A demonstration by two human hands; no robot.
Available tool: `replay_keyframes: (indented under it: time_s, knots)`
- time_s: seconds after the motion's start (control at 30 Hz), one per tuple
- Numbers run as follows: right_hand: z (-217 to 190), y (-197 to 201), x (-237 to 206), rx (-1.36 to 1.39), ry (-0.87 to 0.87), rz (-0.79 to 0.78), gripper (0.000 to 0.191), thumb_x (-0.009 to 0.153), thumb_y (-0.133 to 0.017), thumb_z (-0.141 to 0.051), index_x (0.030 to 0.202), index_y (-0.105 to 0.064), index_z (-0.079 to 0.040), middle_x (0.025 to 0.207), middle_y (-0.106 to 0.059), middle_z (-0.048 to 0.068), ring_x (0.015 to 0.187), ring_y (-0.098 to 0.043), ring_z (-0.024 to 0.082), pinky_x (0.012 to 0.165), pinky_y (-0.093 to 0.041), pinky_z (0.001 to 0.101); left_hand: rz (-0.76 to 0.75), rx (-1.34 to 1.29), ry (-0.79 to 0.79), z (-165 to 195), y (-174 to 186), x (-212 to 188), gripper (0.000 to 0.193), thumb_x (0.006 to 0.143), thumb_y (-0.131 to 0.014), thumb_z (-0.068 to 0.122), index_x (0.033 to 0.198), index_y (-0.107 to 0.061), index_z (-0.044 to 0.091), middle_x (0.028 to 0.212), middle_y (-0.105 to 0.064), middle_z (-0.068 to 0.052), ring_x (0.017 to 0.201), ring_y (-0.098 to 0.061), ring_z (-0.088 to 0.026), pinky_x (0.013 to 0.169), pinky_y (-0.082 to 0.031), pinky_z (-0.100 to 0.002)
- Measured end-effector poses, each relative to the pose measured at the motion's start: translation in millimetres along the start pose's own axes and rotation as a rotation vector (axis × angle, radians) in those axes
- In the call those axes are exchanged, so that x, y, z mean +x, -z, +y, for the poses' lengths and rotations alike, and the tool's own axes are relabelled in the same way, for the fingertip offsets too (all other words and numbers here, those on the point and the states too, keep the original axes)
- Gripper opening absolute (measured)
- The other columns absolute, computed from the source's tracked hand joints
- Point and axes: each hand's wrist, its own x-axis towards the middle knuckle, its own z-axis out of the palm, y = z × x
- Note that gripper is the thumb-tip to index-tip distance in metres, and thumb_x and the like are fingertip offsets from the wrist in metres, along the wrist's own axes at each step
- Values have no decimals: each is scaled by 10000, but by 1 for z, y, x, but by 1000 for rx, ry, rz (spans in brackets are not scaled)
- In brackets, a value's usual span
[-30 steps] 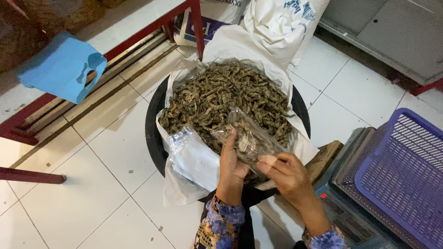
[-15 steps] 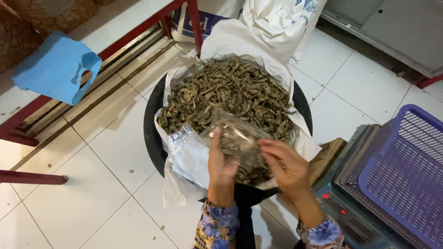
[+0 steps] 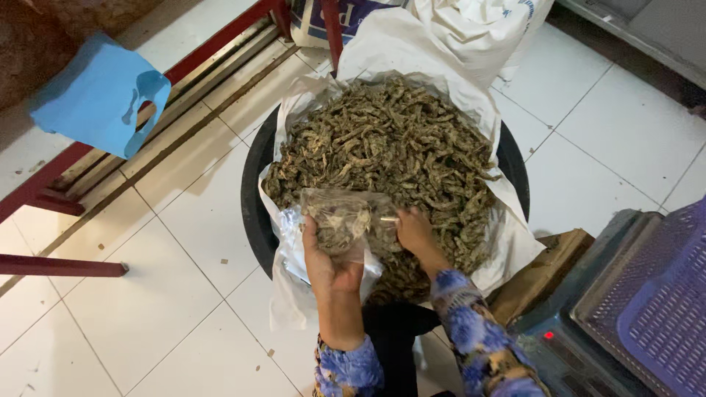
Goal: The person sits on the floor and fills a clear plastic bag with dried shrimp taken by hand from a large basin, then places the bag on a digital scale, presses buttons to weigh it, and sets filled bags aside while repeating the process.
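A round black basin lined with a white sack holds a heap of dried brownish-green strips. My left hand grips a small clear plastic bag partly filled with the same strips, held over the near side of the heap. My right hand is at the bag's open right edge, fingers pinched around a few strips and resting on the heap. Both forearms wear blue flowered sleeves.
A purple plastic basket sits on a grey electronic scale at the lower right, beside a cardboard piece. A blue bag lies on a red metal frame at the left. White sacks stand behind the basin on white floor tiles.
Both hands and the clear bag have moved forward and lower onto the near part of the heap. My right hand has shifted from under the bag to its open edge.
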Motion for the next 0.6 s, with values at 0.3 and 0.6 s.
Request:
replay_keyframes:
  time_s: [0.3,0.6]
  knots:
    - [-15,-1,12,-134,-143,-200,268,989,-638,-209,1219,-655,-73,1386,-504,151,1266,-488,381,1085,-425,542,7,-20,-12,3,2,2,438,969,-630,315,1327,-586,66,1315,-661,-120,1207,-641,-320,1058,-526,-531]
    - [-9,34,-50,237,-194,121,197,1084,-601,-223,1150,-628,-40,981,-643,143,803,-643,318,750,-535,492,-11,-10,2,5,0,2,428,970,-570,326,1324,-588,85,1332,-657,-121,1224,-622,-354,1059,-492,-593]
